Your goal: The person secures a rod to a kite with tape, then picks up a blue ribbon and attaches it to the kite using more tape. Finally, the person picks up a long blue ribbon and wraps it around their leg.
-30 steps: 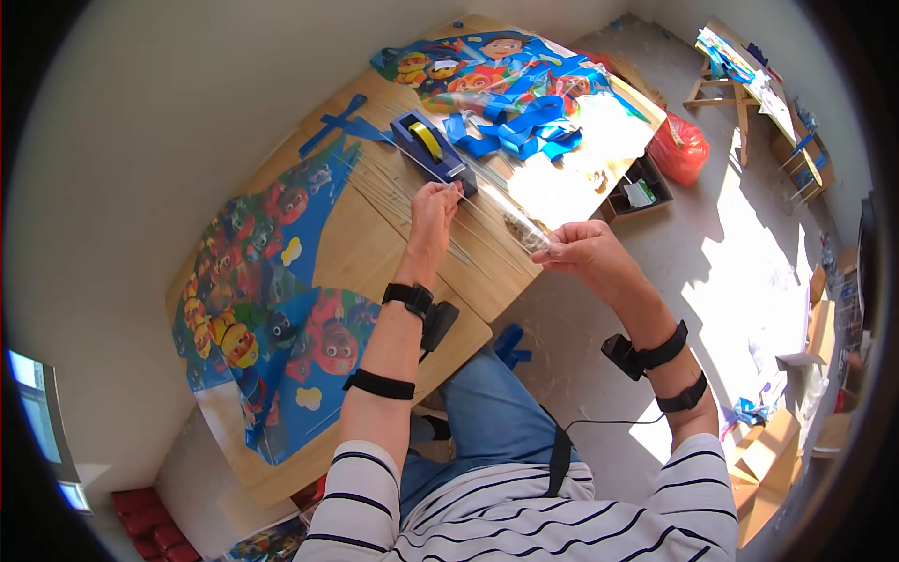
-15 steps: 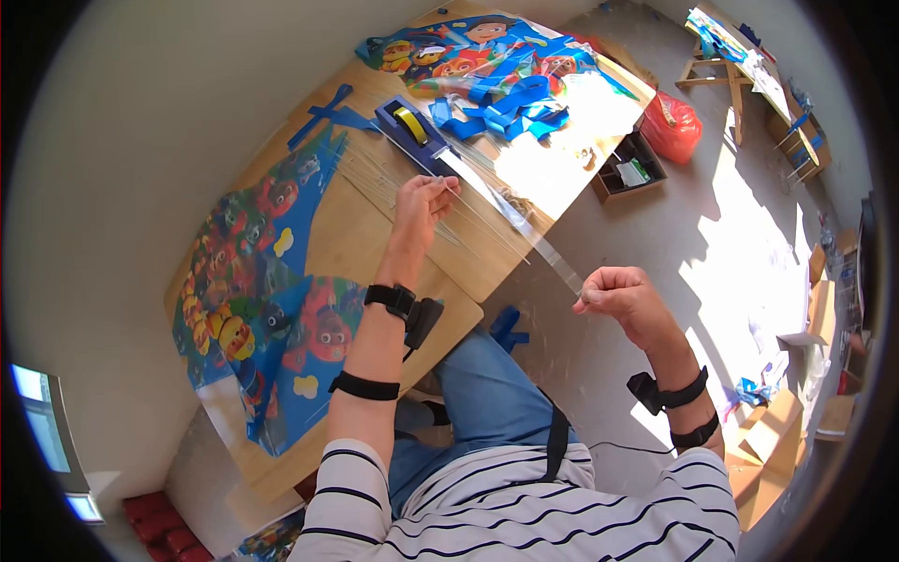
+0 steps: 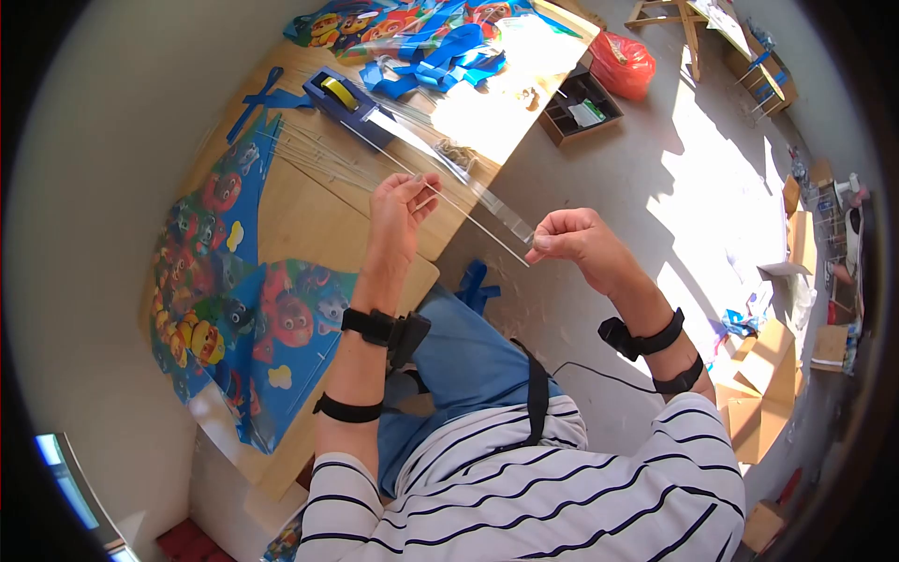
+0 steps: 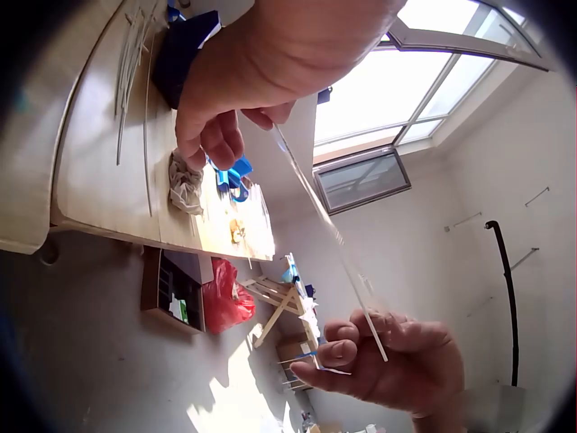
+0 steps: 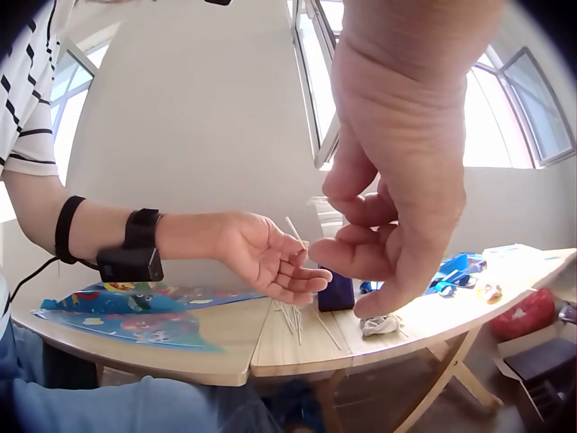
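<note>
A thin white stick [image 3: 478, 223] is pinched between the thumb and fingertips of my left hand [image 3: 401, 211], its lower end reaching close to the right fingertips. My right hand [image 3: 581, 244] pinches the end of a strip of clear tape [image 3: 504, 217]. The strip stretches from the dark blue tape dispenser [image 3: 348, 108], which carries a yellow-cored roll, out past the table edge. Stick and tape run side by side between the hands. In the left wrist view the stick [image 4: 315, 198] slants down to the right hand [image 4: 397, 365].
Several thin sticks [image 3: 314, 155] lie on the wooden table [image 3: 300, 211] beside printed cartoon plastic sheets [image 3: 211, 281]. Blue ribbon [image 3: 440, 66] is heaped at the back near a crumpled beige bundle [image 3: 456, 155]. On the floor stand a divided box [image 3: 581, 108] and a red bag [image 3: 623, 66].
My right hand has drawn the tape farther out from the dispenser. My left hand has moved away from the dispenser, bringing the stick alongside the tape toward the right hand. The head view has shifted.
</note>
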The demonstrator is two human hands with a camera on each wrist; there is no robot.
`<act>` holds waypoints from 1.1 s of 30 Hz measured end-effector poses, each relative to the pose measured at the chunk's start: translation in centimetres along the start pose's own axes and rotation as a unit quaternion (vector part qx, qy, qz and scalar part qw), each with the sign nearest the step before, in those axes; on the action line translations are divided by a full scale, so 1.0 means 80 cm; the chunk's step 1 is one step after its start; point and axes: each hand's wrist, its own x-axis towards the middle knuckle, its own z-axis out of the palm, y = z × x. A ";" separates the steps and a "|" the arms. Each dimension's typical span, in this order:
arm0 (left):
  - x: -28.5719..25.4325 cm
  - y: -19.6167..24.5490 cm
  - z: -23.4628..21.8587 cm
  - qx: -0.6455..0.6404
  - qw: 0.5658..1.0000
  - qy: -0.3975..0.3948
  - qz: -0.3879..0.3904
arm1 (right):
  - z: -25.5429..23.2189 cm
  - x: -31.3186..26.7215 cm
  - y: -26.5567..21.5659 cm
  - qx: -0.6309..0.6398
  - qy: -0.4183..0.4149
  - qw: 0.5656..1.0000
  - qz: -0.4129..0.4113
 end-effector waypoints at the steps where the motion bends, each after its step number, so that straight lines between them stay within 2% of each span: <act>1: 0.009 0.006 -0.006 -0.003 1.000 0.009 0.012 | 0.004 -0.004 -0.003 -0.003 0.005 1.000 0.000; 6: 0.093 0.034 -0.050 -0.007 0.991 0.071 0.109 | 0.014 -0.010 -0.024 -0.012 0.001 1.000 -0.006; 9: 0.125 0.051 -0.077 0.014 0.992 0.026 0.126 | 0.017 -0.018 -0.039 -0.009 -0.005 1.000 -0.012; 11: 0.127 0.055 -0.076 0.022 0.993 0.031 0.115 | 0.019 -0.030 -0.053 -0.010 0.004 1.000 -0.023; 15: 0.112 0.058 -0.068 0.015 0.994 0.066 0.088 | 0.016 -0.044 -0.057 -0.021 0.018 0.999 -0.030; 18: 0.075 0.058 -0.045 0.026 0.998 0.036 0.038 | 0.008 -0.042 -0.037 -0.022 0.031 0.999 -0.018; 21: 0.028 0.028 -0.021 0.031 0.999 0.011 -0.003 | 0.008 -0.041 -0.025 -0.042 0.044 0.998 -0.021; 25: -0.020 -0.007 0.008 0.001 1.000 -0.002 -0.020 | 0.007 -0.043 -0.016 -0.027 0.037 0.999 -0.019; 27: -0.024 -0.009 0.013 -0.016 1.000 -0.021 -0.009 | 0.007 -0.041 -0.014 -0.038 0.031 0.999 -0.020; 33: -0.022 -0.008 0.023 -0.007 1.000 -0.007 0.000 | 0.009 -0.041 -0.009 -0.029 0.029 0.999 -0.022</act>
